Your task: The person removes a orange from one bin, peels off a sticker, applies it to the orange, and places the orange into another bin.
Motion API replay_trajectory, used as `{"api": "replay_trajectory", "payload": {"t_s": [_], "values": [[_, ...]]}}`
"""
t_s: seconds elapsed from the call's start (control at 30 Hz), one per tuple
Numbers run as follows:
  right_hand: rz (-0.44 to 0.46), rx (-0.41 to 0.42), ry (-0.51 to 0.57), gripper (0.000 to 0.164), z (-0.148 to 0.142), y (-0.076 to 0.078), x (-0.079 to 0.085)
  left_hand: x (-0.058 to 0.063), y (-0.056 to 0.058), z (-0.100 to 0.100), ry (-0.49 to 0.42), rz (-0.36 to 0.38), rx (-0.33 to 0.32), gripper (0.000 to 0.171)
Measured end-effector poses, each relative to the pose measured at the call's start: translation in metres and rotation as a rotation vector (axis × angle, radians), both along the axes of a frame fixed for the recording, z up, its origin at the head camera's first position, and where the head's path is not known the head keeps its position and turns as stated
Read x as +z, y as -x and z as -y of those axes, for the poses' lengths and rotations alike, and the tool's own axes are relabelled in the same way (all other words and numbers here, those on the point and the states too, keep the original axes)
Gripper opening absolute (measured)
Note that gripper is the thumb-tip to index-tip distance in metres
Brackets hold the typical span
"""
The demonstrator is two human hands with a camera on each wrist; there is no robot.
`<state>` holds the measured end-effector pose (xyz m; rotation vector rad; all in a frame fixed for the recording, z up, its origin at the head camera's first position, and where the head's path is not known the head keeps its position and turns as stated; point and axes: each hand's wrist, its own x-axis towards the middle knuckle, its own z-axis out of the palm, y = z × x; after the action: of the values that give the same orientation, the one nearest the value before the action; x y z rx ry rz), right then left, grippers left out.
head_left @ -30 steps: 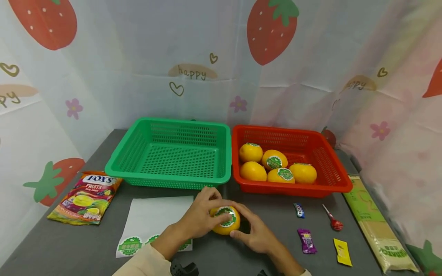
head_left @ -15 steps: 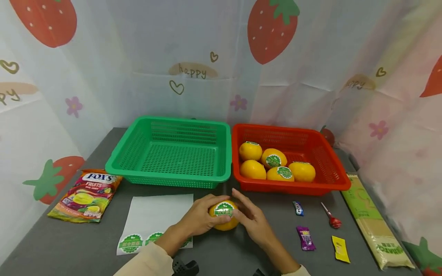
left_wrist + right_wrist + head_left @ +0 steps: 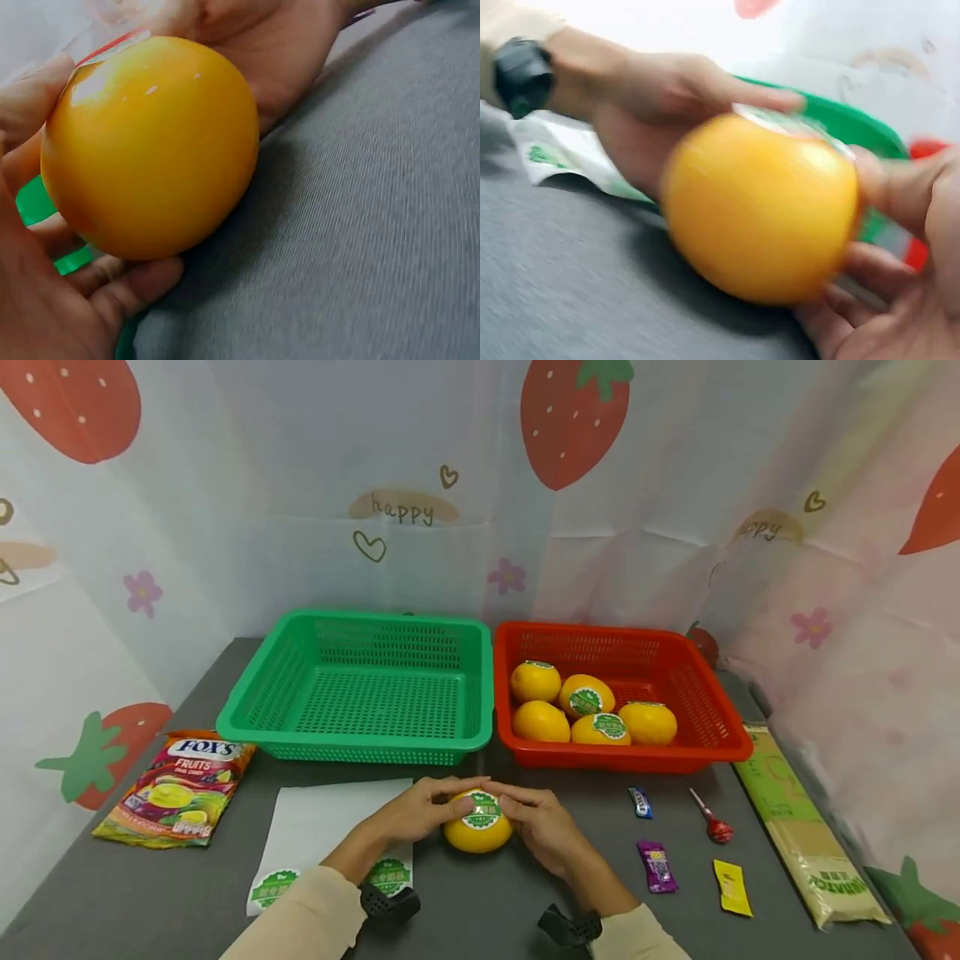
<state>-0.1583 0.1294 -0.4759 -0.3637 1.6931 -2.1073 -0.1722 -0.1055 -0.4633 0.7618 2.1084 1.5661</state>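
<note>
A yellow-orange orange [image 3: 477, 839] is held between both hands at the front middle of the grey table. On its top is a round green-and-white sticker [image 3: 486, 811]. The left hand [image 3: 415, 811] grips the left side, thumb on the sticker's left edge. From the right, the right hand [image 3: 552, 828] curls round it, thumb near the sticker's right edge. Fingertips of both hands meet behind the fruit. In the left wrist view the orange [image 3: 154, 150] shows smooth skin, the sticker edge-on at the top. The right wrist view has the orange [image 3: 761, 214] blurred.
A sticker sheet [image 3: 322, 814] lies left of the hands. Behind stand a green basket [image 3: 352, 752] and a red basket [image 3: 622, 760] with several stickered oranges [image 3: 648, 724]. A candy bag [image 3: 176, 789] lies left; wrapped candies [image 3: 657, 867], a lollipop [image 3: 719, 831] and a long green packet [image 3: 810, 827] lie right.
The left thumb has drawn back from the sticker's middle to its edge. The right hand's raised fingers have closed round the orange's far side. The head view has shifted slightly.
</note>
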Motion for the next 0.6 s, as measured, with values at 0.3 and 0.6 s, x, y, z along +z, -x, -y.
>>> {"api": "replay_trajectory", "payload": {"t_s": [0.3, 0.6], "values": [[-0.315, -0.274, -0.230, 0.034, -0.070, 0.001, 0.072, 0.009, -0.012, -0.009, 0.056, -0.122, 0.038, 0.043], [-0.582, -0.608, -0.865, 0.044, -0.169, 0.017, 0.110, 0.021, -0.015, -0.019, 0.272, -0.166, 0.068, 0.060]]}}
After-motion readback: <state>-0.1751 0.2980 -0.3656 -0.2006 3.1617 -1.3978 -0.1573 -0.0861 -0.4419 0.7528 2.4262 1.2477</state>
